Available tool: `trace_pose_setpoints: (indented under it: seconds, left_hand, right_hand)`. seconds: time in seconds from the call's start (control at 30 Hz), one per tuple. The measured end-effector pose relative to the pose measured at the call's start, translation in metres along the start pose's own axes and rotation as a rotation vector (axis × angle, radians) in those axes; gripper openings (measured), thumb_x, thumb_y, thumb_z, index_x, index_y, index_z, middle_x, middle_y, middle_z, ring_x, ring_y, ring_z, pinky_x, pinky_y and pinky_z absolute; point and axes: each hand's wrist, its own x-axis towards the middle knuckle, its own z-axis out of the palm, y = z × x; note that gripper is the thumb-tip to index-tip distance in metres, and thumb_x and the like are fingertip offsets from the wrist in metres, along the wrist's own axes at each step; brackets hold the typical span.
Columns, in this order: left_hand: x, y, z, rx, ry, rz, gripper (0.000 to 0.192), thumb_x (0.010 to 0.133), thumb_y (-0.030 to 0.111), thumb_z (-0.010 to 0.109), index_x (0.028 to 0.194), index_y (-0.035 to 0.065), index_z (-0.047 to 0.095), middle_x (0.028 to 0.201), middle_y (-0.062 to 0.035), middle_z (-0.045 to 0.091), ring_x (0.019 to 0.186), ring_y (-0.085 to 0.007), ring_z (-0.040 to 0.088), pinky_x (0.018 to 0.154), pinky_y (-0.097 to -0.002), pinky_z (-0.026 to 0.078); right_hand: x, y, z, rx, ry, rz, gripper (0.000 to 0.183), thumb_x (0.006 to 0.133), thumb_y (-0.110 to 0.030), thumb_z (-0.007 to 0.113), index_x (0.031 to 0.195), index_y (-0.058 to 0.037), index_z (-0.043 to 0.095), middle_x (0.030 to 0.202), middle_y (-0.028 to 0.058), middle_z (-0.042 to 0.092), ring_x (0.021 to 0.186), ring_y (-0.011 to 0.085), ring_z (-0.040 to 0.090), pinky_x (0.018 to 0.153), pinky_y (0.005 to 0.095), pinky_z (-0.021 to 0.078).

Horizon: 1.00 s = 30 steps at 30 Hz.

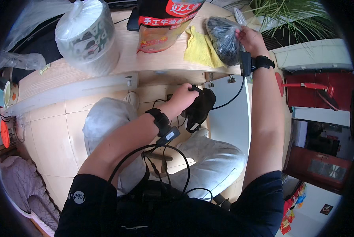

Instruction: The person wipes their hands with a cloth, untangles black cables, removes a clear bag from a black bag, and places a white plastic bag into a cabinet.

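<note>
My left hand is shut on the top of a black bag. The bag hangs below the table's front edge, between my knees. Up on the table, my right hand grips the gathered side of a clear plastic bag with dark contents. Just left of that bag lies a crumpled yellow cloth, partly under or against it; which of the two I cannot tell. Farther left on the wooden table stands a red and clear food packet bearing writing.
A plastic-wrapped roll stands at the table's left, a dark phone-like object behind. Grassy leaves hang over the right back. A pale cabinet door stands open below. Black cables run from my wrists across my lap.
</note>
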Motion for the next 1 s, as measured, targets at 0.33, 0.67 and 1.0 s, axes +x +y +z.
trace_pose_setpoints:
  seconds: [0.33, 0.67, 1.0]
  left_hand:
    - [-0.009, 0.011, -0.004, 0.002, 0.02, -0.06, 0.04, 0.08, 0.017, 0.058, 0.116, 0.0028, 0.049, 0.085, -0.0044, 0.056, 0.075, -0.0136, 0.052, 0.064, -0.0266, 0.042]
    - [-0.009, 0.001, -0.018, -0.014, 0.037, -0.19, 0.04, 0.08, 0.015, 0.059, 0.116, 0.0024, 0.049, 0.087, -0.0058, 0.06, 0.075, -0.015, 0.055, 0.065, -0.0292, 0.045]
    - [-0.009, 0.003, -0.005, -0.097, -0.209, -0.043, 0.02, 0.089, 0.011, 0.053, 0.107, 0.0031, 0.05, 0.088, -0.0039, 0.059, 0.082, -0.0133, 0.057, 0.081, -0.0291, 0.046]
  right_hand:
    - [-0.166, 0.067, -0.042, 0.237, 0.386, -0.114, 0.022, 0.088, -0.022, 0.054, 0.1, -0.0037, 0.058, 0.09, 0.0065, 0.058, 0.072, 0.0185, 0.059, 0.062, 0.0295, 0.0488]
    - [-0.222, 0.286, -0.025, -0.946, -0.544, -0.09, 0.035, 0.076, -0.004, 0.045, 0.107, -0.0004, 0.062, 0.108, 0.0207, 0.062, 0.101, 0.0382, 0.058, 0.091, 0.0403, 0.0456]
    - [-0.214, 0.281, -0.073, -1.651, 0.133, 0.415, 0.033, 0.084, -0.02, 0.054, 0.115, -0.0121, 0.06, 0.12, 0.0114, 0.057, 0.105, 0.0315, 0.059, 0.082, 0.0435, 0.0481]
